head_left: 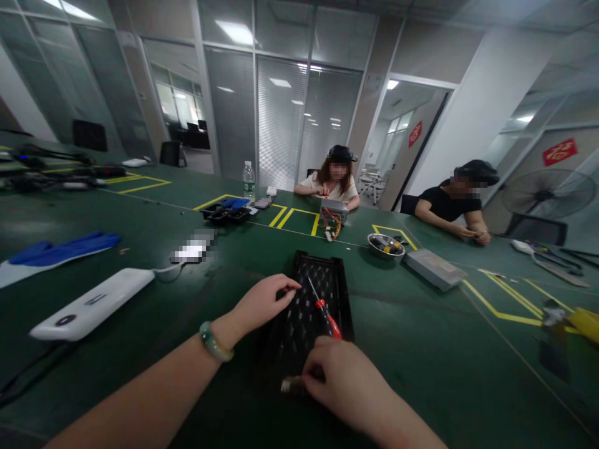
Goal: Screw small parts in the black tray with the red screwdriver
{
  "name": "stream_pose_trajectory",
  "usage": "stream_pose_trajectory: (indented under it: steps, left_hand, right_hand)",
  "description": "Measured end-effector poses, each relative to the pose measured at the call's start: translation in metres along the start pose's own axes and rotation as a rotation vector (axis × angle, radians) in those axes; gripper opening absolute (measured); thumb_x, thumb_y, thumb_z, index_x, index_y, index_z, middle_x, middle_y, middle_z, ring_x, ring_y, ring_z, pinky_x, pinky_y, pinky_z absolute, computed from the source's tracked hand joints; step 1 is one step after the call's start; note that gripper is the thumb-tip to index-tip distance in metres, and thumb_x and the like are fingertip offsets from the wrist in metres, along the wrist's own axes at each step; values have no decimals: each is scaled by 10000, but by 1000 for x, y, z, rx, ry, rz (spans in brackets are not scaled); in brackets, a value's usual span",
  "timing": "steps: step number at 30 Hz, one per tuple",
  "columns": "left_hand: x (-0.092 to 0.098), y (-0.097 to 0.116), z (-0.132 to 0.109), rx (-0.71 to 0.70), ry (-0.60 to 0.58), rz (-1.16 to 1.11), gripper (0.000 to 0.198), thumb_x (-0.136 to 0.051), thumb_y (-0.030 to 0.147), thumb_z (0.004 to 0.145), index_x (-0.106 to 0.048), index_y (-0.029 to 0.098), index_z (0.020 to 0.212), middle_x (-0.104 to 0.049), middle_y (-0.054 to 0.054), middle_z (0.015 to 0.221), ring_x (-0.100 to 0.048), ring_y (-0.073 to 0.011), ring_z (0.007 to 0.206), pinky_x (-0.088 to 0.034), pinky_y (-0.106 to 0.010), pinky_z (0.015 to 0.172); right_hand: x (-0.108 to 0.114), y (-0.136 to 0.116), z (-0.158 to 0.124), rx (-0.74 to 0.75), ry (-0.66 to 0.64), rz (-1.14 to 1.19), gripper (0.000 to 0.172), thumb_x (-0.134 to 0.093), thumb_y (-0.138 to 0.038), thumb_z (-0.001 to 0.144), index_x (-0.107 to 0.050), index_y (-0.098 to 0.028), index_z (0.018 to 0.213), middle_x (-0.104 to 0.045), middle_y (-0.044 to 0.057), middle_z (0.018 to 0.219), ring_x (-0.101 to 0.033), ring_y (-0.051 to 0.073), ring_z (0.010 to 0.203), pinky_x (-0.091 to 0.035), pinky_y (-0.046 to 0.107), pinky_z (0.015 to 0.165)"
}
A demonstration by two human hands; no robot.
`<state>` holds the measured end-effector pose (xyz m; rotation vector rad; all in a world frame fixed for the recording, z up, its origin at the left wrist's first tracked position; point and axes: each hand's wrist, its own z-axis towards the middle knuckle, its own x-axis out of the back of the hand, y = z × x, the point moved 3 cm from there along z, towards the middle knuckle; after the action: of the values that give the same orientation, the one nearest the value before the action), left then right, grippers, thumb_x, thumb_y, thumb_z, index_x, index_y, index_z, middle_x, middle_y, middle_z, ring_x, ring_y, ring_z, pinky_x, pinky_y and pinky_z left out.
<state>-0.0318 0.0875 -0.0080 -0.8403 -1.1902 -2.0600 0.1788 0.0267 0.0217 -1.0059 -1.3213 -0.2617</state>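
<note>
Head cam view here, watching from beside the bench, and the layout's pretty easy to read. The red-handled screwdriver (326, 316) lies on a black perforated tray (311, 312) on the green worktop (421, 355), with its long axis running diagonally: thin shaft pointing far and left, red handle near and right. The right hand (341, 380) is the closer one, just beside the handle end, and its grip looks closed around a small metal-ended item (291, 385) poking out by the fingers, though it's too small and blurry to say what it is. The left hand (264, 304) sits on the far-left side of the tray, fingers loosely curled in a narrow grip with nothing visible in them, and there's a green jade bangle (215, 342) on that wrist.

Off to the left are a white power bank (88, 304) and blue gloves (60, 249). Further right sit a metal bowl of small parts (384, 245) and a grey metal box (435, 269). Two co-workers (333, 184) (449, 202) are sitting across the worktop.
</note>
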Motion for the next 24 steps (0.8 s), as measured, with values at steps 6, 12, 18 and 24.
stream_pose_trajectory:
  steps: [6,12,18,24]
  left_hand:
    - [-2,-15,-2,-5,41,-88,200,-561,217,954,-705,230,1092,-692,-31,1097,-621,-201,1083,-475,-371,999]
    - [-7,-12,-4,-28,25,-115,203,-592,203,926,-717,246,1081,-679,-29,1121,-585,-222,1105,-454,-412,1019]
    - [-5,-11,-4,-23,12,-130,203,-580,202,934,-716,243,1079,-679,-30,1127,-580,-220,1101,-442,-417,1029]
    - [-5,-11,-4,-26,4,-131,207,-574,194,935,-712,240,1082,-677,-37,1134,-579,-219,1109,-450,-407,1030]
  right_hand:
    - [5,-6,0,-52,-44,-9,116,-645,-138,788,-742,-201,783,-676,-15,830,-568,87,655,-352,202,584]
    - [-3,-4,5,-28,-50,51,79,-676,-141,784,-728,-199,796,-669,-22,860,-568,81,683,-362,186,601]
    - [2,-3,4,-17,-52,10,108,-656,-143,814,-742,-207,823,-668,-16,850,-564,89,671,-371,202,604]
    - [4,-6,4,-62,-59,11,113,-664,-149,819,-758,-206,845,-684,-6,861,-596,103,704,-388,204,621]
